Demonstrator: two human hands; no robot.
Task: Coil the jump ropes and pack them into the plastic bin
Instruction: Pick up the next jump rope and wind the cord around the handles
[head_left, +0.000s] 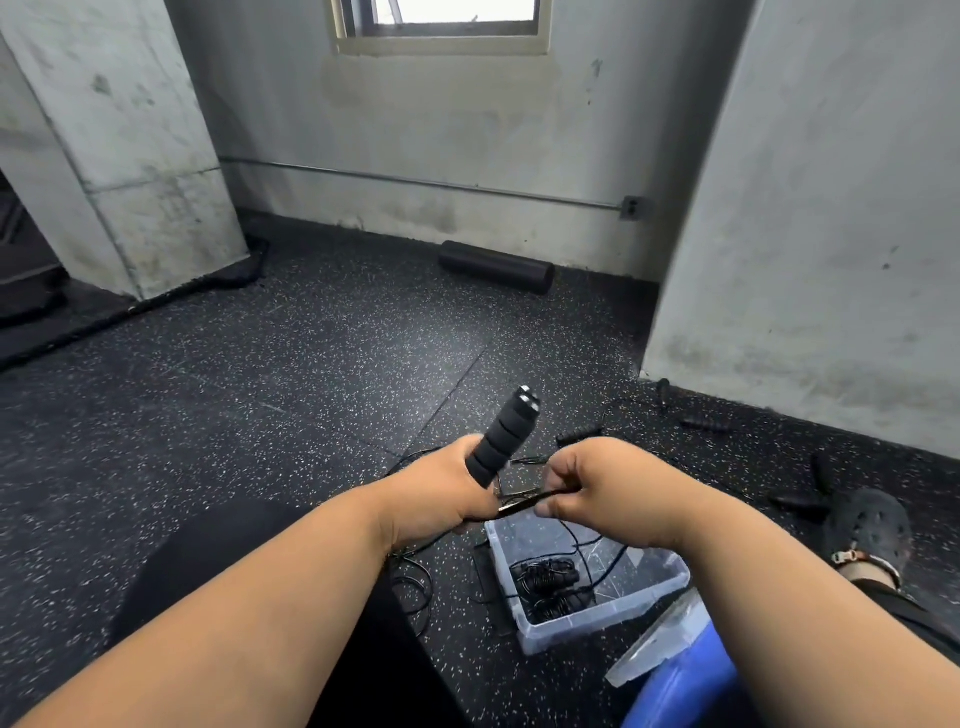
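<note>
My left hand (439, 491) grips two black foam jump-rope handles (504, 434) held together, their ends pointing up and away. My right hand (597, 480) pinches the thin black cord (524, 503) just right of the left hand. More of that cord hangs in loops down to the floor below my left wrist. The clear plastic bin (670, 584) stands on the floor under my right forearm, with a coiled rope (548, 579) inside.
Several more black rope handles (579, 434) and cords lie on the speckled rubber floor to the right, near the wall. A black clog on a foot (872, 525) is at the right. The bin lid (660, 649) and a blue object (685, 686) sit in front. A foam roller (496, 265) lies by the far wall.
</note>
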